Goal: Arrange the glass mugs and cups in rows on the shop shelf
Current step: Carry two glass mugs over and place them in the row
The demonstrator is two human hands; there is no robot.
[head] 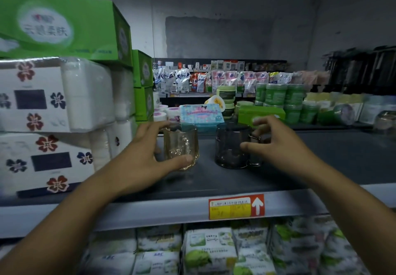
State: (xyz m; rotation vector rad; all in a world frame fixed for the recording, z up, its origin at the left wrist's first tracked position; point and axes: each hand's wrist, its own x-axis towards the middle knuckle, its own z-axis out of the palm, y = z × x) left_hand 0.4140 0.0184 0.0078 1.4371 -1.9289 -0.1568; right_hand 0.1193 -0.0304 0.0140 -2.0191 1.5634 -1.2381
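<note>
two glass mugs stand upright, near each other, on the dark shelf (321,163), a little back from its front edge: an amber mug (181,146) on the left and a grey mug (230,146) on the right.

the left grip (147,152) is wrapped round the amber mug, thumb (184,159) pressed low on its near side and fingers curled behind the rim. the right grip (276,144) has its thumb against the grey mug's side and its fingers arched over the handle (256,138). i cannot tell whether it truly holds the mug or only touches it.

the step looks like squaring this pair into a row. to do it well, i'd slide rather than lift, since glass on a hard shelf chips easily. set both fronts on one line parallel to the shelf edge, leave a small even gap so the glass does not knock, and turn both handles the same way. the amber mug's handle is hard to make out from here, so check it before letting go.

the count: two mugs, one amber and one grey. two hands are at work. one red and yellow price tag (235,207) sits on the shelf lip. two flowered tissue packs (42,99) are stacked at the left under a green box (57,24). some clear, blurred shapes at the far right may be more glassware, but they are too smeared to count.
</note>
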